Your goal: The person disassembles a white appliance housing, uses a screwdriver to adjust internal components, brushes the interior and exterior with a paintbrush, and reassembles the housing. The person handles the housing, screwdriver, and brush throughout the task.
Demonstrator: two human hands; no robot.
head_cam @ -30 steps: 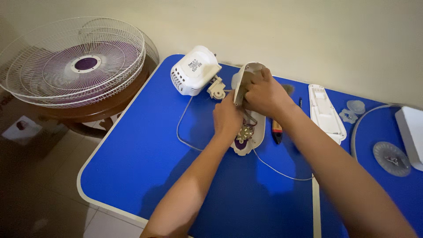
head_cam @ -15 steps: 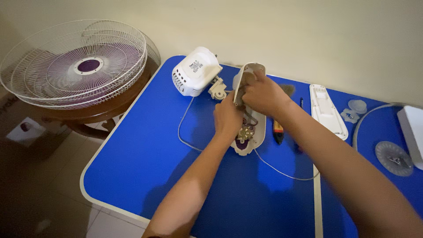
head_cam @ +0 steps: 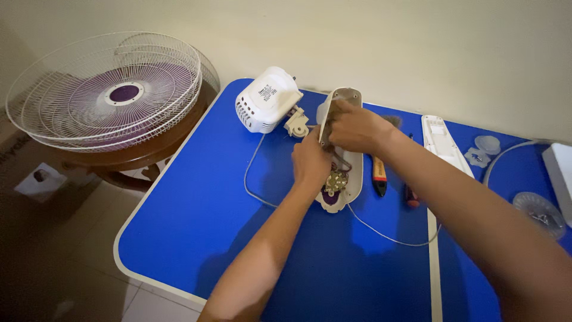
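Single head view, looking steeply down, close over blue table [head_cam: 196, 226].

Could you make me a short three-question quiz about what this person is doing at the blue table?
1. True or false: both hands are on the long white open housing.
2. Which lies just right of that housing? A) a screwdriver with an orange and black handle B) a hammer C) a pair of scissors
3. Where are the wire fan guards?

Key
1. True. The left hand holds its side and the right hand reaches into its upper part.
2. A. The screwdriver lies flat on the blue table.
3. The fan guards rest on a round wooden table, left of the blue one, beyond the white motor unit.
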